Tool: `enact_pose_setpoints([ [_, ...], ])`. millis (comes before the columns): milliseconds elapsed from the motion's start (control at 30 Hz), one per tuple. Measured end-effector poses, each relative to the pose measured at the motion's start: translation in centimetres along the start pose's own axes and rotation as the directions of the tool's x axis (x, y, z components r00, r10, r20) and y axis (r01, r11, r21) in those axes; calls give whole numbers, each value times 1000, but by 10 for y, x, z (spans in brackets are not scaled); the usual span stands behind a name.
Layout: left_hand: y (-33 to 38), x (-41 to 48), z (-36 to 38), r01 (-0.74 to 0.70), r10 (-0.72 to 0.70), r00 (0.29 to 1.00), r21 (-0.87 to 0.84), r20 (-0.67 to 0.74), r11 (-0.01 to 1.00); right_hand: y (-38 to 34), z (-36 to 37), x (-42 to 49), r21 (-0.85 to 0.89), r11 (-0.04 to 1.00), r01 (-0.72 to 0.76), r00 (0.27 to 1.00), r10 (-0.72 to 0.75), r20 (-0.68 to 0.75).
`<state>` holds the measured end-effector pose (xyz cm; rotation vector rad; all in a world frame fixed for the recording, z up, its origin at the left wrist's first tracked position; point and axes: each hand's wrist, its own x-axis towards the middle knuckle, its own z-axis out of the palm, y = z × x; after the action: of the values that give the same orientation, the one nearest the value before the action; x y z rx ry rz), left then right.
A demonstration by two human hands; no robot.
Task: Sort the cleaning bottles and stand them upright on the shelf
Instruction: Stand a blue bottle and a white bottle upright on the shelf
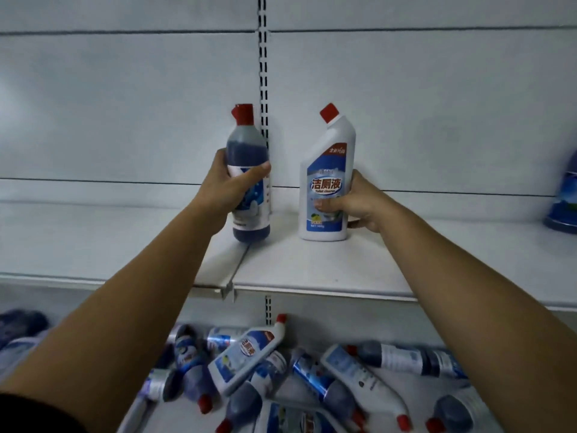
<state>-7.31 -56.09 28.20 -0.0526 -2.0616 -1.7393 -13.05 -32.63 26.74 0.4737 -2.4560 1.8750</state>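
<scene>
Hands grip round blue bottle (pixel 249 185), angled-neck white bottle (pixel 326 182).

Fingertips of the left hand (pixel 229 185) vanish behind the blue bottle (pixel 248 145); its thumb masks part of the label (pixel 249 195). Fingers of the right hand (pixel 359 203) mostly hide behind the white bottle (pixel 324 164), small print under the thumb unreadable. Far right of them, the frame edge cuts another bottle (pixel 565 198).

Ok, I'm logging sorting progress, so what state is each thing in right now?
Blue bottle: capped, nearly upright, gripped by left hand.
White bottle: capped, upright on upper shelf, held by right hand.
Lower-shelf bottles: lying jumbled, unsorted.
Blue container: on upper shelf, cut off by the frame edge.
</scene>
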Motion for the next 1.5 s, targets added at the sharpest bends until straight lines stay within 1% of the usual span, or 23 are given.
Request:
enact_pose_setpoints([
  [133, -14, 28, -23, 4, -5, 998, 14, 69, 1000, -2, 21, 26, -71, 997, -16, 997, 11, -72],
  [233, -23, 44, -30, 26, -25, 997, -14, 77, 1000, -1, 29, 46, -155, 988, -23, 988, -1, -155],
  [300, -26, 51, -31, 16, -16, 996, -1, 87, 1000, -2, 33, 54, -207, 978, -20, 984, -18, -176],
  [433, -32, 54, -30, -5, 5, 995, 3, 100, 1000, 3, 36, 67, -221, 975, -31, 982, -11, -187],
  [600, -34, 53, -30, -32, 28, 996, 53, 84, 998, 9, 30, 80, -316, 948, -27, 980, -37, -197],
  [800, -33, 50, -30, -32, 27, 996, 68, 81, 997, 3, 32, 73, -337, 939, -61, 969, -26, -247],
  [967, -30, 48, -31, -24, 21, 998, 59, 65, 998, 0, 42, 73, -436, 898, -64, 960, -64, -274],
  [1133, -30, 47, -29, -19, 16, 998, 64, 55, 998, 0, 65, 75, -465, 884, -49, 948, -105, -299],
  [1267, -30, 47, -29, -9, 6, 999, 75, 45, 997, 4, 84, 78, -503, 864, -6, 951, -150, -269],
  [1367, -32, 45, -29, -1, -3, 999, 91, 46, 996, 7, 88, 79, -548, 836, 10, 940, -195, -281],
  [1433, -34, 43, -30, 6, -10, 999, 99, 47, 995, 9, 88, 78, -562, 827, -10, 946, -174, -273],
  [1500, -34, 41, -30, 11, -15, 999, 107, 43, 994, 12, 88, 75, -590, 805, -57, 960, -119, -255],
])
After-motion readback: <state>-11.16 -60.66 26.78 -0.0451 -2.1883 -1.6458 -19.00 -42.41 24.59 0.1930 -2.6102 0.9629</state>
